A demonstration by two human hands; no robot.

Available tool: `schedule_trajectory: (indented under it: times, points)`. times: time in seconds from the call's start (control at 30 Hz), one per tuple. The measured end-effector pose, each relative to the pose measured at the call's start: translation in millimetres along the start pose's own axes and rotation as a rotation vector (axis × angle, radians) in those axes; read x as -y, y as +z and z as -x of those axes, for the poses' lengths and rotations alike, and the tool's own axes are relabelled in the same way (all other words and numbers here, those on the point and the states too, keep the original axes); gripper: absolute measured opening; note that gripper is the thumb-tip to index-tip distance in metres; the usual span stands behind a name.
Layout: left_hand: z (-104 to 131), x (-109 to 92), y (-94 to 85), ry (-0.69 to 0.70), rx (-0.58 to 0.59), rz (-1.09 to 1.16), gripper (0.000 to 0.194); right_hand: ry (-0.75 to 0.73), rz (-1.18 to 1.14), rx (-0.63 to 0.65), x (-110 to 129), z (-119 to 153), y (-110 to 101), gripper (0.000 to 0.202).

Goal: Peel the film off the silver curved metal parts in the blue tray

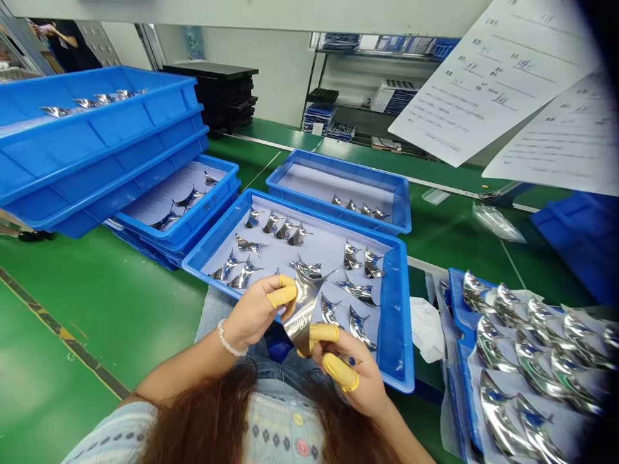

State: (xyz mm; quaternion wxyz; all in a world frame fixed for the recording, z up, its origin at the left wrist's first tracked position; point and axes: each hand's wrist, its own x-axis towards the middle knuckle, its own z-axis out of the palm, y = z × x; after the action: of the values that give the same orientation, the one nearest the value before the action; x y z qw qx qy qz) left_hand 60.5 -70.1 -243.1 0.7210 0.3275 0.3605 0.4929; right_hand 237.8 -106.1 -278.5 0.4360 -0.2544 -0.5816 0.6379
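Observation:
A shiny curved metal part (304,308) with pointed corners and a small marking is held up between my hands, over the near edge of a blue tray (397,322). My left hand (258,309) pinches its left side with yellow-cotted fingers. Lower down on the right, my right hand (345,367) grips its bottom edge, also in yellow finger cots. A slim pen-like tool with a dark tip (352,361) pokes out between the right fingers; its kind is unclear. Several similar metal parts (358,290) lie on the tray's white liner around my hands.
Behind the tray sits another blue tray (338,158) with several parts. Stacked blue trays (145,158) rise at left. More shiny parts (536,348) fill a tray at right. Paper sheets (483,84) hang upper right. A person (65,42) stands far left.

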Motion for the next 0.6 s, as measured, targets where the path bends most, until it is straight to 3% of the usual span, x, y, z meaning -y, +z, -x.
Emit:
schedule_trajectory:
  times: [0.13,0.37,0.6]
  points:
    - [-6.9,6.4,1.3,-0.106,-0.037,0.168,0.033,0.052,-0.024,0.022,1.5,-1.5,2.3,0.018]
    - [-13.2,23.3,-0.7,-0.238,0.021,0.301,0.033,0.107,-0.101,-0.040,4.9,-4.6,5.9,0.029]
    - [-11.0,23.2,-4.7,-0.192,-0.027,0.285,0.030,0.113,-0.240,-0.206,-11.4,-11.5,2.7,0.033]
